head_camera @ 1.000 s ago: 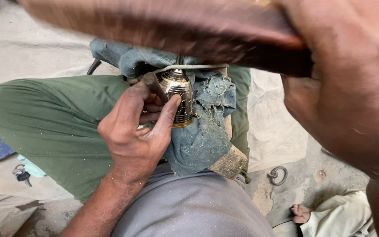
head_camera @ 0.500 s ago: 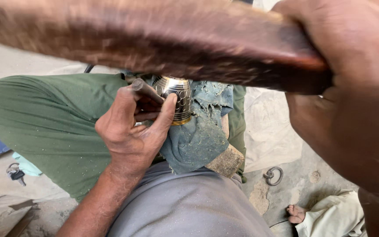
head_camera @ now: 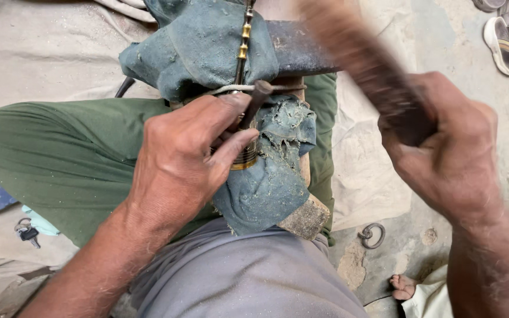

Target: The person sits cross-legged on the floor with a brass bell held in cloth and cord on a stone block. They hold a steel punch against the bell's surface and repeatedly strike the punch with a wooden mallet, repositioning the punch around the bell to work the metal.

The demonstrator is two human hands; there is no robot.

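Centrally, the left hand [head_camera: 181,159] pinches a small brass cylinder [head_camera: 244,154], shiny and ribbed, against a teal cloth [head_camera: 266,188] on the lap. At three o'clock, the right hand [head_camera: 443,153] grips a blurred wooden handle [head_camera: 366,65].

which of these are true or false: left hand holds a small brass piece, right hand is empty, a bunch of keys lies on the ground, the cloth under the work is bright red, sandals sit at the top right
1. The left hand holds a small brass piece. True; the fingers press it against the padded block.
2. The right hand is empty. False; it grips a dark wooden handle, blurred by motion.
3. A bunch of keys lies on the ground. True, at the left edge beside the green trouser leg.
4. The cloth under the work is bright red. False; it is worn blue-grey.
5. Sandals sit at the top right. True.
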